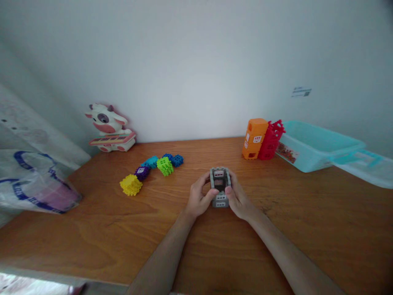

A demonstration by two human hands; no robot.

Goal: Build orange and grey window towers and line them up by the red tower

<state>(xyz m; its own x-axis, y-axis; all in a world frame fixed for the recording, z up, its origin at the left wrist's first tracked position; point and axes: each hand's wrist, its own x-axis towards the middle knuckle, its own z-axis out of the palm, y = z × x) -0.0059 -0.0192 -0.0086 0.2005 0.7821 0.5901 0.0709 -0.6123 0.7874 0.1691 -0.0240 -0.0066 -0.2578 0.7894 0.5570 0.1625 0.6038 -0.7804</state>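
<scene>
Left hand (199, 197) and right hand (241, 200) are clamping a grey block build (220, 200), seemingly unfinished; orange stack (255, 145) and red stack (268, 145) are standing assembled.

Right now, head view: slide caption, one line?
Left hand and right hand hold a gray toy block assembly at a wooden table.

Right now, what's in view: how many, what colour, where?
Table: one, brown, underneath
Wall: one, pale, behind
Label: one, white, on wall
Bag: one, clear and blue, left
Toy cow: one, white and pink, back left
Blocks: several, yellow, purple, green, blues, left of hands
Tower: one, orange, back right
Red stack: one, red, beside tower
Box: one, turquoise, right
Panel: one, translucent, by box
Held toy: one, grey, in hands
Forearms: two, bare, front
Left hand and right hand: one each, bare, around toy
</scene>
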